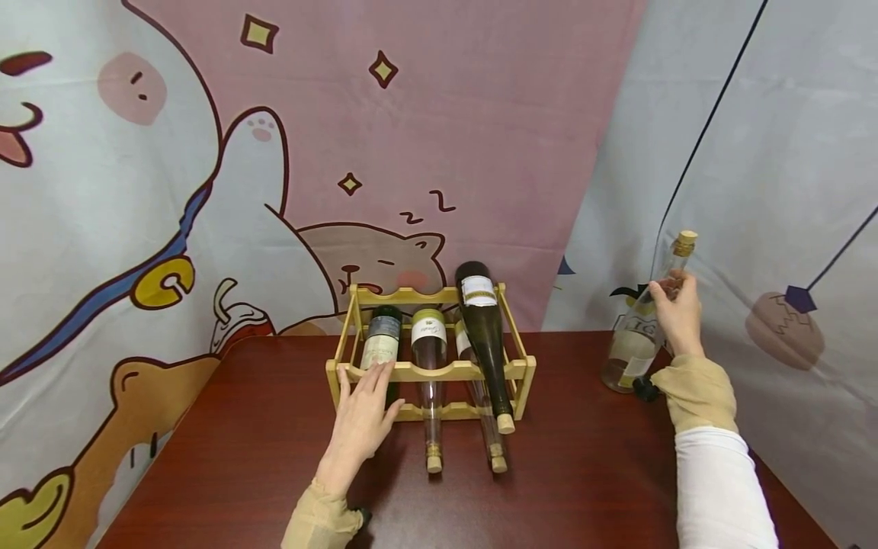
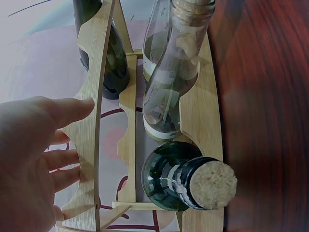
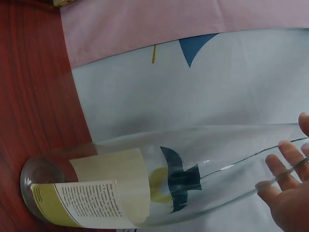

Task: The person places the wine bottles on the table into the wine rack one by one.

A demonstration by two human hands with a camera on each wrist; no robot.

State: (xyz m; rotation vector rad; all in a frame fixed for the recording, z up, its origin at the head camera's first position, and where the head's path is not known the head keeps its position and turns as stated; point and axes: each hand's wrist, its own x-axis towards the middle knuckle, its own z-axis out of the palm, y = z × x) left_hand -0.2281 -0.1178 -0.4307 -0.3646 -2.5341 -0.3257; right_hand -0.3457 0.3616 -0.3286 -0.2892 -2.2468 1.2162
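Note:
My right hand [image 1: 679,309] grips the neck of a clear corked glass bottle [image 1: 632,347] at the right. The bottle leans, its base low at the table's back edge; whether it touches the table I cannot tell. My left hand [image 1: 363,419] rests on the front top rail of a wooden wine rack [image 1: 439,373], fingers fairly straight, thumb [image 2: 77,110] against the rail. Nearest that hand, a green bottle [image 1: 382,339] lies inside the rack. Beside it are two clear bottles [image 1: 430,358] [image 1: 494,438] with corks forward. A dark bottle [image 1: 488,335] lies across the upper level, neck sloping down.
The rack and bottles are on a dark red wooden table [image 1: 226,457]. A cartoon-printed cloth [image 1: 521,152] hangs directly behind and along the sides. Several corked necks jut forward past the rack's front.

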